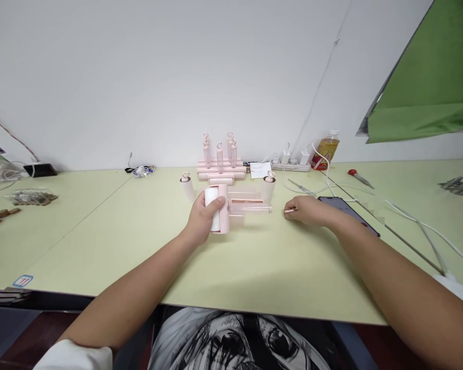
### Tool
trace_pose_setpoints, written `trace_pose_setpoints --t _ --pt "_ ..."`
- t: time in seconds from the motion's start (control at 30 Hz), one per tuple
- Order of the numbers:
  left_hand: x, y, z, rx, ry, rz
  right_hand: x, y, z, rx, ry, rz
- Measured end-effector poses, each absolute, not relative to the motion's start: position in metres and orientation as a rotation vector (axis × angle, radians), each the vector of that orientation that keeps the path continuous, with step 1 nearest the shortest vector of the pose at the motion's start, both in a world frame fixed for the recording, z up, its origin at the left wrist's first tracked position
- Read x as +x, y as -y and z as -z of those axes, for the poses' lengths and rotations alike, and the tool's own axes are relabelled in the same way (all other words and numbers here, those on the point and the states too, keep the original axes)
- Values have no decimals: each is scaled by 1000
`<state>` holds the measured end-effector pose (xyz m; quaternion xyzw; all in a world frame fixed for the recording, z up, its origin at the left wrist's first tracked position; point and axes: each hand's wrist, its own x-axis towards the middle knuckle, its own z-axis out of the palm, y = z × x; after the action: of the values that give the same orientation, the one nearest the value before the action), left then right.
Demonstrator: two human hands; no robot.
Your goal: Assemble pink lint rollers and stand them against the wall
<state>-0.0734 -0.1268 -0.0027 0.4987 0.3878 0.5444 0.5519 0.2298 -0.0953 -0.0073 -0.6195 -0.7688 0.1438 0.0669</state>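
Observation:
My left hand (203, 215) is wrapped round a pink lint roller (224, 209) with a white roll; its clear handle points right. To the right of the handle's end, my right hand (301, 209) pinches a small pale pink piece (290, 210). A pale cup (187, 189) and a similar cup (268, 190), each with a pink looped handle standing in it, flank the roller. Behind them lie stacked pink roller bodies (221, 175), with several clear pink handles (219, 159) upright at the stack.
A phone (349, 215) lies beside my right forearm. Against the wall are a power strip (293, 167) with white cables and a bottle (326, 150). A red-handled tool (359, 178) lies at the right. Bagged small parts (31, 197) sit at the far left.

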Motion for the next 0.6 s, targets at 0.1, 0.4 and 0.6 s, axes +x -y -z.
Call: trace_pose_setpoints --t 0.1,0.4,0.6 --pt "-73 126 0 1117 -914 -1327 217 106 -2 -1571 2118 -470" --pt "-74 126 -3 1059 -914 -1369 167 140 -14 -976 1409 -929" --pt "-74 124 0 1068 -929 -1314 163 139 -4 -894 1471 -980"
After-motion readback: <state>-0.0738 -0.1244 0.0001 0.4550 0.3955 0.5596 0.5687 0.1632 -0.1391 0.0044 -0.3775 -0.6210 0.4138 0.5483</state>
